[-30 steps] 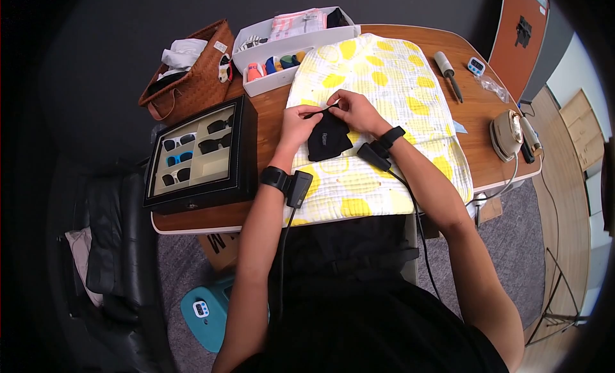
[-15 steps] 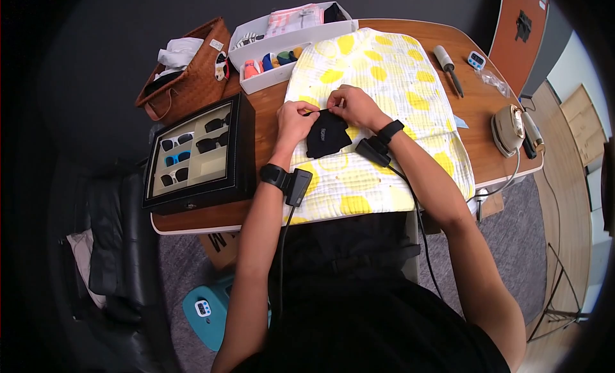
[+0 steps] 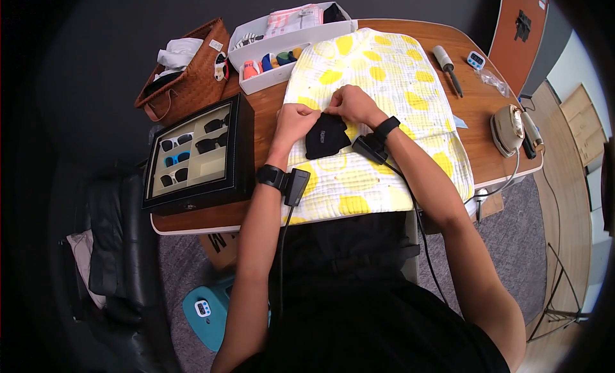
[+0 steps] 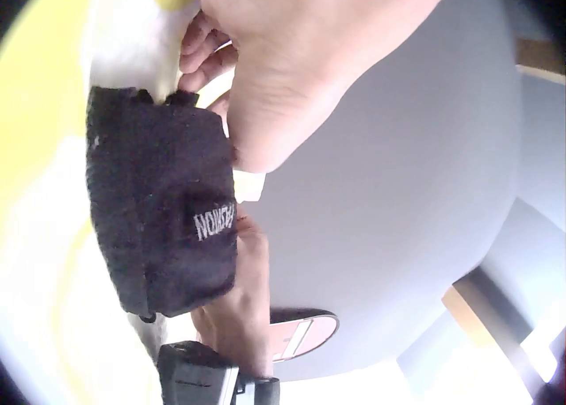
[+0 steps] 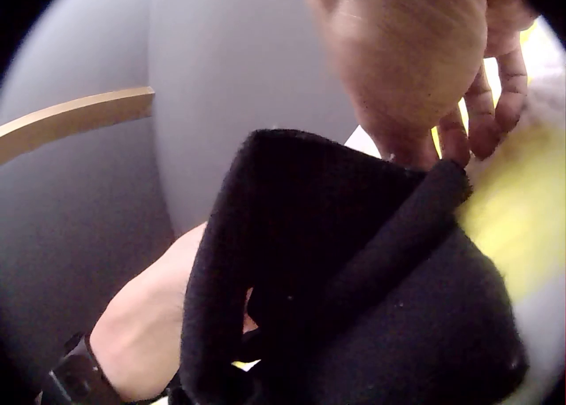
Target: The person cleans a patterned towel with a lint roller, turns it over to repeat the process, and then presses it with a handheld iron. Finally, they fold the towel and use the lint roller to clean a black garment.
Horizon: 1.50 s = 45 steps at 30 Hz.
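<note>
A folded black sock (image 3: 325, 138) with small pale lettering lies over a white cloth with yellow spots (image 3: 359, 181). My left hand (image 3: 296, 123) pinches its far edge near the left corner. Close beside it, my right hand (image 3: 356, 107) pinches the same far edge farther right. In the left wrist view the lettering reads FASHION on the sock (image 4: 168, 202), and the left hand (image 4: 301, 60) has its thumb behind the fabric. The right wrist view shows the sock (image 5: 407, 308) with a folded-over band at the fingertips of the right hand (image 5: 416, 60).
Left of the cloth stands a black case of sunglasses (image 3: 198, 151). Behind are a wicker basket (image 3: 192, 78) and a white box (image 3: 266, 82) with rolled colourful socks. On the right lie a lint roller (image 3: 447, 68), a small timer (image 3: 475, 60) and a corded garment steamer (image 3: 508, 131).
Both hands stay at the sock's far edge and have drawn closer together, their fingertips shifting along it. The sock lies flatter, its lettering facing up.
</note>
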Motion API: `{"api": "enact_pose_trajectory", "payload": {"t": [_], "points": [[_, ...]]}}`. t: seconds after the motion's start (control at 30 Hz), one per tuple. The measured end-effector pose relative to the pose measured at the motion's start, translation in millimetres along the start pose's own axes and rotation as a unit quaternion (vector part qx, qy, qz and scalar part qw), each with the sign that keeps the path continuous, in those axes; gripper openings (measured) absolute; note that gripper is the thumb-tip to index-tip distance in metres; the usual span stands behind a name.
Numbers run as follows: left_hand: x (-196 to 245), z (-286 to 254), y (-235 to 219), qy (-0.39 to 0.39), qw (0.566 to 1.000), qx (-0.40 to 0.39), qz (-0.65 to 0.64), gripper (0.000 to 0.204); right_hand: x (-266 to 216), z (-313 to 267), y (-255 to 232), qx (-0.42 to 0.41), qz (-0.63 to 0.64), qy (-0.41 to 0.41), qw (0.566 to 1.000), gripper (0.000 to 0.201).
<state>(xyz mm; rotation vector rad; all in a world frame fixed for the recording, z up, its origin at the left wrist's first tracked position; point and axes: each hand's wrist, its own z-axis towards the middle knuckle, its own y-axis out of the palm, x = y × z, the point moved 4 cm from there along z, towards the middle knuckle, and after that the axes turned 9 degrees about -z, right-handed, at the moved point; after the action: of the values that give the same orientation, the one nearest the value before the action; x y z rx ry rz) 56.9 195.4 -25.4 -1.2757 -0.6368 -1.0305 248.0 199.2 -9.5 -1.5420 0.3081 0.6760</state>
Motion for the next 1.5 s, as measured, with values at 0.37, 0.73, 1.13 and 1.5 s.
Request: {"api": "enact_pose_trajectory", "payload": {"t": [0.37,0.73,1.13,1.5], "points": [[10,-5,0,-0.048,0.998,0.024,0.045,0.018,-1,7,8,0.027,-0.034,-0.065,0.997,0.019],[0,-1,9,0.028,0.999,-0.004,0.043,0.019,-17,-7,7,0.071,-0.168,-0.160,0.970,0.012],[10,-8,-5,0.030,0.996,0.008,0.078,0.011,-12,-6,-1,0.037,-0.182,-0.215,0.959,0.012],[9,-8,-8,0.020,0.995,0.005,0.101,0.010,-14,-11,-8,-0.034,-0.123,-0.148,0.981,0.012]]}}
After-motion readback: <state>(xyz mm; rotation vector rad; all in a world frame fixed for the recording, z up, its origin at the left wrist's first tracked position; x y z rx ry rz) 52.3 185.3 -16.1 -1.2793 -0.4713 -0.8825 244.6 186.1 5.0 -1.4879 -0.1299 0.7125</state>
